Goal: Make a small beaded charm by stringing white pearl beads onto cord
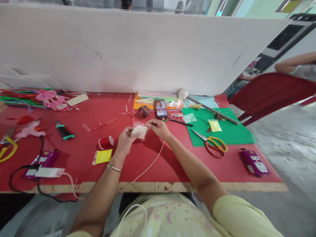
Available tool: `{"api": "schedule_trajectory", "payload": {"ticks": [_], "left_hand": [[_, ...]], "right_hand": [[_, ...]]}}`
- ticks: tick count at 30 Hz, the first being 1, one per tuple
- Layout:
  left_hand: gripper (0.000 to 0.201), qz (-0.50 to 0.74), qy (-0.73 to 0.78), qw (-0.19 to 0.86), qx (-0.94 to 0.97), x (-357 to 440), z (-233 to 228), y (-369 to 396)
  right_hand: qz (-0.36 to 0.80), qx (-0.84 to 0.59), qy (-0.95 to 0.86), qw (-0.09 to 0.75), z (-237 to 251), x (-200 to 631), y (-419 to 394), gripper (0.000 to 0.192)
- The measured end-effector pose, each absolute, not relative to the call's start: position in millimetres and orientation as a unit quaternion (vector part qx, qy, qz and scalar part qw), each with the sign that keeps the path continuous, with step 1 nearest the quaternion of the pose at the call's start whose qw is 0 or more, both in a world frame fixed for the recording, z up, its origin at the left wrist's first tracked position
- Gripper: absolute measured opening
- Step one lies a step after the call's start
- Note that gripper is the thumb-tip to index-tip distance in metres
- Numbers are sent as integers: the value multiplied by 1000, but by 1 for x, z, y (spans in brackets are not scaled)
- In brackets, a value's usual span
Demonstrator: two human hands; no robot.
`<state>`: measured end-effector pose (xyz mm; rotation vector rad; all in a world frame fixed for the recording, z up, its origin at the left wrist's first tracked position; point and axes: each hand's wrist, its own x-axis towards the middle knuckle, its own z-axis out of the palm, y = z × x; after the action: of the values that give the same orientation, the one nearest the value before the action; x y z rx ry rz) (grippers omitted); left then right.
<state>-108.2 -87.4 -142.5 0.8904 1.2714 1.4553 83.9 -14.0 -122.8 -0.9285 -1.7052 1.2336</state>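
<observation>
A small clear bag of white pearl beads (140, 131) is held above the red table (81, 154), between the two hands, near the table's middle. The bag is gripped from below and the side by the left hand (125, 140), whose fingers are closed round it, while its upper edge is pinched by the right hand (159, 126) between thumb and fingertips. A spill is judged the main risk: if the mouth is pulled open too sharply, or the bag is tilted while loosely supported, the beads could be scattered over the table and rolled off its front edge. A thin cream cord (150, 164), which trails from beneath the hands to the table edge, could be snagged by the right forearm and the bag jerked. Scissors (212, 144) lie on green paper (229, 131) to the right, and a red thread spool (106, 142) and a yellow packet (102, 156) to the left. Both forearms are stretched forward, wrists raised slightly, with a bangle worn on the left wrist.
</observation>
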Motion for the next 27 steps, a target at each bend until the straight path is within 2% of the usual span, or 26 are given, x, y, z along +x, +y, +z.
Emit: {"api": "schedule_trajectory", "payload": {"ticks": [3, 5, 8, 14, 19, 24, 27], "left_hand": [[58, 580, 517, 485, 402, -106, -137, -90], [50, 562, 507, 511, 408, -104, -134, -91], [35, 553, 497, 530, 407, -99, -133, -93], [26, 584, 483, 530, 381, -88, -136, -92], [25, 590, 479, 549, 349, -81, -134, -92], [29, 588, 471, 576, 318, -70, -126, -95], [32, 575, 449, 632, 263, -63, -124, -92]], "right_hand": [[421, -301, -762, 389, -114, 83, -20, 21], [404, -285, -782, 380, -108, 82, -24, 21], [418, -293, -768, 387, -108, 81, -29, 22], [453, -325, -734, 389, -113, 88, -31, 28], [335, -332, -809, 351, -87, 118, -46, 30], [72, -580, -782, 215, -66, 214, -82, 30], [-23, -727, -683, 65, -78, 279, -104, 42]]}}
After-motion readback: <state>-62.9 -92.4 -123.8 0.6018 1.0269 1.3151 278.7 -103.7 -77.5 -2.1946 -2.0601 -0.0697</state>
